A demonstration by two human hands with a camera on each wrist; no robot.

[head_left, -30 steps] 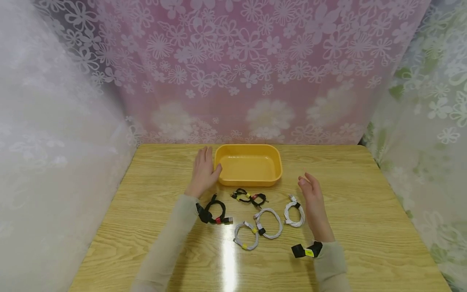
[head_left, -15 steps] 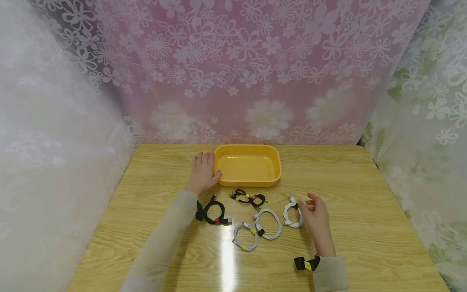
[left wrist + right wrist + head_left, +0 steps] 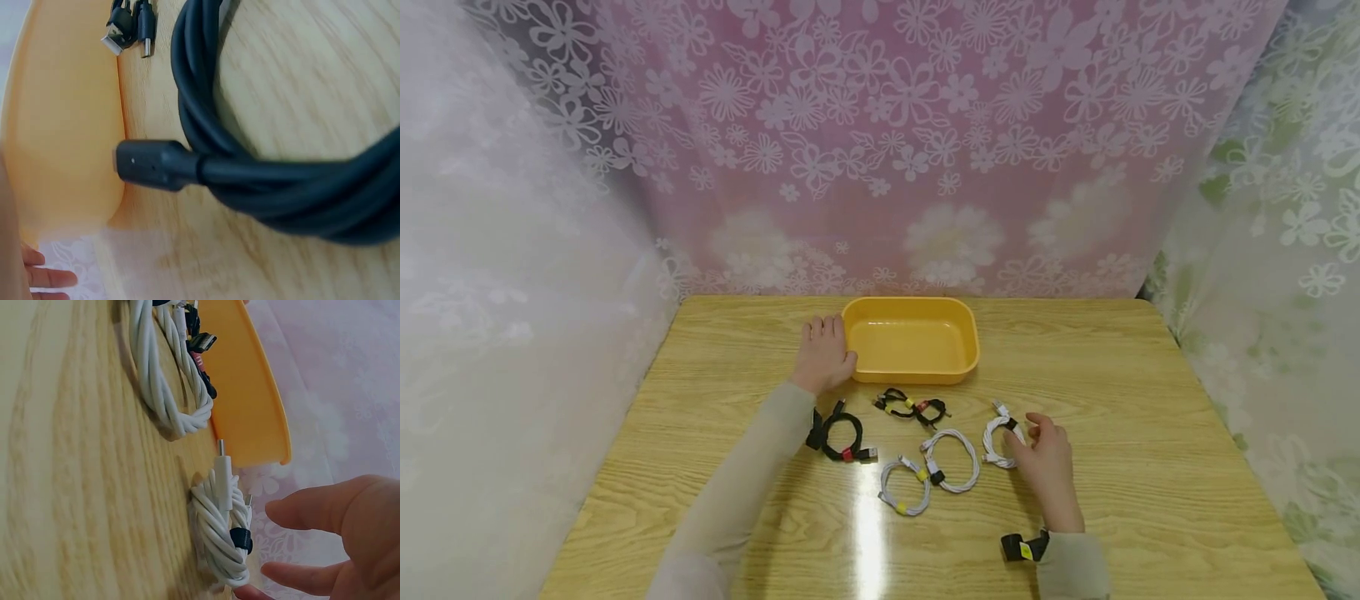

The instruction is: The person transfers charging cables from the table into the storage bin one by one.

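Observation:
At the left side of a yellow plastic tub (image 3: 912, 377), my left hand (image 3: 824, 354) rests with its fingers along the outer wall and the thumb at the near corner. My right hand (image 3: 1047, 467) is at a coiled white USB cable (image 3: 991, 446) bound with a black strap. In the right wrist view the thumb (image 3: 306, 506) and fingers are spread apart beside that cable, one fingertip right at its lower edge. A black coiled cable (image 3: 859, 433) with a red strap lies below my left wrist, large in the left wrist view.
Two more pale coiled cables, a white one (image 3: 976, 467) with a black strap and a greyish one (image 3: 886, 482) with yellow straps, lie mid-table. Small black cables (image 3: 901, 414) with yellow and red straps lie before the tub. A floral curtain (image 3: 880, 167) hangs behind the wooden table (image 3: 1112, 358).
My right hand has come down and toward the near side, from above the table to the strapped white cable. My left hand has settled slightly nearer against the tub's side.

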